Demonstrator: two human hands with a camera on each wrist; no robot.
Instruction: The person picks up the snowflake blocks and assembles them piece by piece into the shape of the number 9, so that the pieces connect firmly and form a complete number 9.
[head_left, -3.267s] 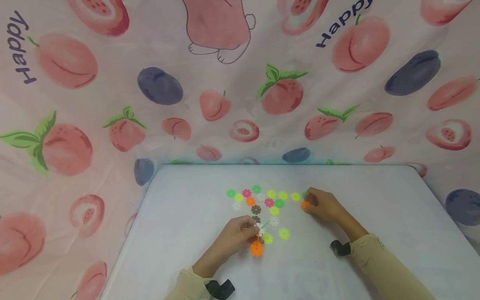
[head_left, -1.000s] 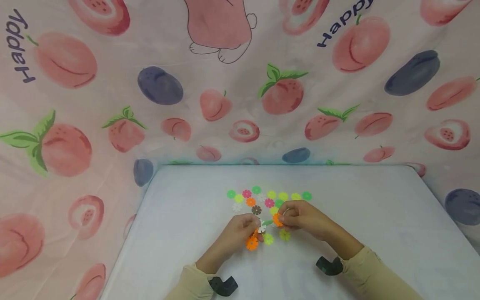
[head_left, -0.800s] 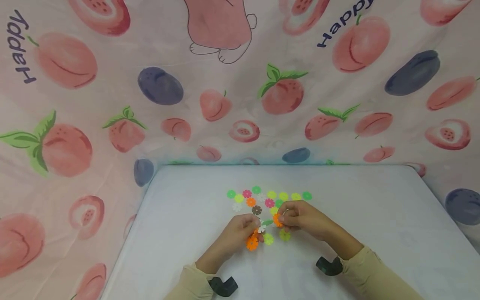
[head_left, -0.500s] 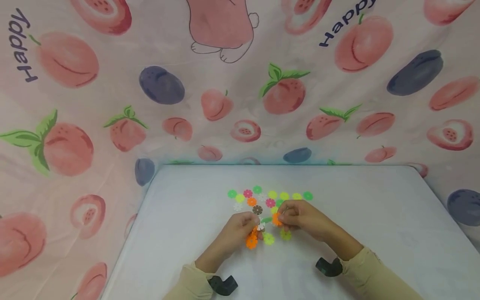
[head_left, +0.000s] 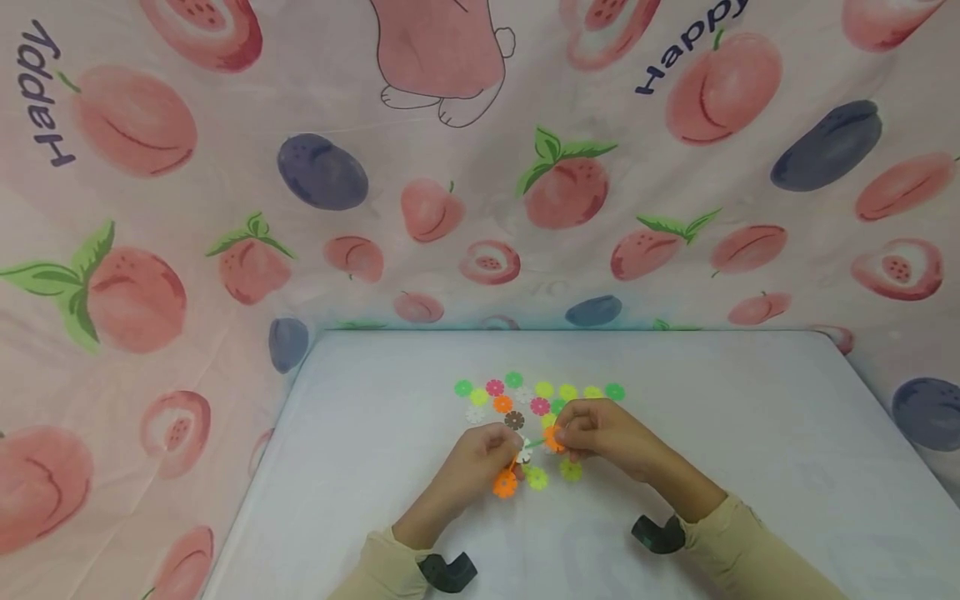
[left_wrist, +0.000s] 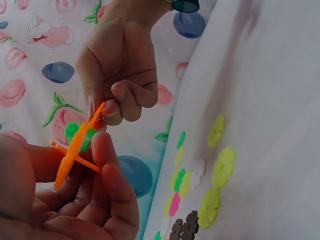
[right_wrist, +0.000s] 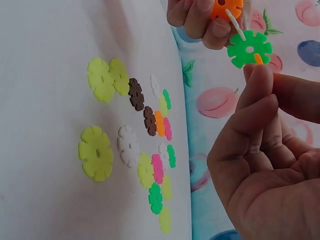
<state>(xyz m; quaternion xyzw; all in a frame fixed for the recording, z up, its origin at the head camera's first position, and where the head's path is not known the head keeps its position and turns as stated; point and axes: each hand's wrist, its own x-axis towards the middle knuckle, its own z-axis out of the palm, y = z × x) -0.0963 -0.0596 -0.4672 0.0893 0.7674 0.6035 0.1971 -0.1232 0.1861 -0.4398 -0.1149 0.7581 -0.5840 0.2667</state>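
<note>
Two hands (head_left: 483, 458) (head_left: 611, 437), flower discs (right_wrist: 242, 52) pinched between

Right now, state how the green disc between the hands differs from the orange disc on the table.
The green disc is held up, edge-on in the head view; the orange disc lies flat on the table. The green one is joined to others; the orange one appears loose. Both have notched rims.

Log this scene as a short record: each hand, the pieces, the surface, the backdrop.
Left hand: holds a joined cluster
Cluster colours: orange, white, green
Right hand: pinches an orange disc
Contact: orange disc's edge meets the cluster's green disc
Loose discs: yellow, green, pink, white, brown, orange
Surface: white tabletop
Backdrop: fruit-print cloth
</note>
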